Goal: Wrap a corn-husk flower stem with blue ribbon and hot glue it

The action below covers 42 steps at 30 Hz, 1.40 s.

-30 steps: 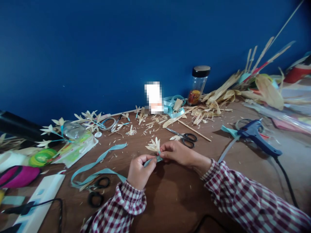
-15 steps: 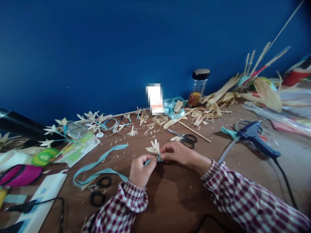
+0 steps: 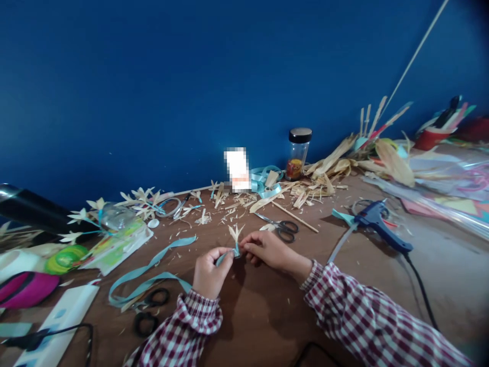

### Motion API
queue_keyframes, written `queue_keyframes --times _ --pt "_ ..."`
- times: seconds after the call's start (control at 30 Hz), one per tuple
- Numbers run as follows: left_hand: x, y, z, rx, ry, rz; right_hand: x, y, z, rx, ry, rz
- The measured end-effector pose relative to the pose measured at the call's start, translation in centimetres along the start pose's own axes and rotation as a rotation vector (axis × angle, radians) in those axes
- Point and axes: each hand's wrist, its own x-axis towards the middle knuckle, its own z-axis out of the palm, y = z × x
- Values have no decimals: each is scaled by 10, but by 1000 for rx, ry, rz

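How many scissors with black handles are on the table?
2: one pair just beyond the right hand, another pair beside the left sleeve; others may be hidden.

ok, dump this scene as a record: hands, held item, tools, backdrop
left hand: pinches light-blue ribbon at flower's base
right hand: beside flower; contact unclear
flower: pale pointed petals, facing up
scissors: two pairs, one beyond right hand, one front left
glue gun: on table, right
wall: blue

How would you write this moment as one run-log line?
left hand: pinching blue ribbon below flower | right hand: beside flower, contact unclear
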Motion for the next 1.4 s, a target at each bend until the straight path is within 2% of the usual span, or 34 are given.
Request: queue_keyframes --times 0.17,0.3,0.4,0.57,0.67,0.8,1.0,1.1,1.23,1.4 --pt "2 -2 0 57 30 30 -1 -7 2 -19 156 -51" --pt "-6 2 -8 127 15 44 -6 -20 2 -65 197 -120" --pt "-15 1 -16 206 -5 27 -12 -29 4 -94 151 -169" --pt "-24 -2 -27 275 39 20 -33 -40 13 -231 -53 -228" --pt "-30 3 -33 296 112 73 -50 -46 15 -333 -98 -297" --pt "-45 19 -37 245 261 212 -66 -47 19 -385 -110 -326" --pt "-78 43 -25 47 206 141 -80 -51 34 -313 -74 -302" --pt "-93 50 -18 36 247 205 -92 -60 37 -345 -73 -273" --pt "-112 58 -12 -28 258 235 -109 -66 35 -370 -124 -236" --pt "-134 63 -9 -53 203 211 -126 -55 29 -349 -144 -216"
